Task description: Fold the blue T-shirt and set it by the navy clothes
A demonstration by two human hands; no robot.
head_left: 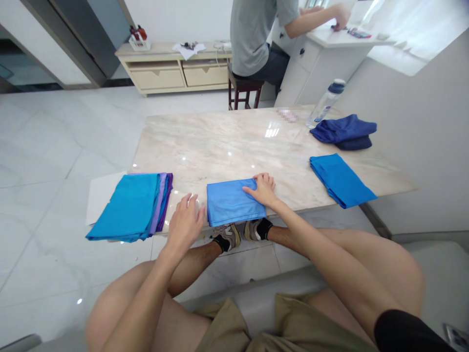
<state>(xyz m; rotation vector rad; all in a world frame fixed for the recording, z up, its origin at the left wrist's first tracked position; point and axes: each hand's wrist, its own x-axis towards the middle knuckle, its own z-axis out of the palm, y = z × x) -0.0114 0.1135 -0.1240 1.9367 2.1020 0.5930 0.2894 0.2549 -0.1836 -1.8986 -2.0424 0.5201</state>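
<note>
A folded light blue cloth [234, 203] lies flat at the table's near edge, with a darker layer showing at its left side. My right hand [264, 189] rests at its right end, thumb stretched over the top and fingers spread by the far right corner. Left of the cloth, my left hand [184, 221] hovers open and apart from it, holding nothing. A stack of folded cloths [128, 205], turquoise on top with lilac and purple beneath, overhangs the near edge on the left. Farther right lies a folded bright blue cloth [340, 180].
A crumpled navy cloth [344, 132] and a clear bottle [326, 103] with a blue-and-white cap stand at the marble table's [205, 142] back right. Beyond, a person [252, 39] sits on a stool [245, 88] at a white desk. A low cabinet [157, 78] lines the wall.
</note>
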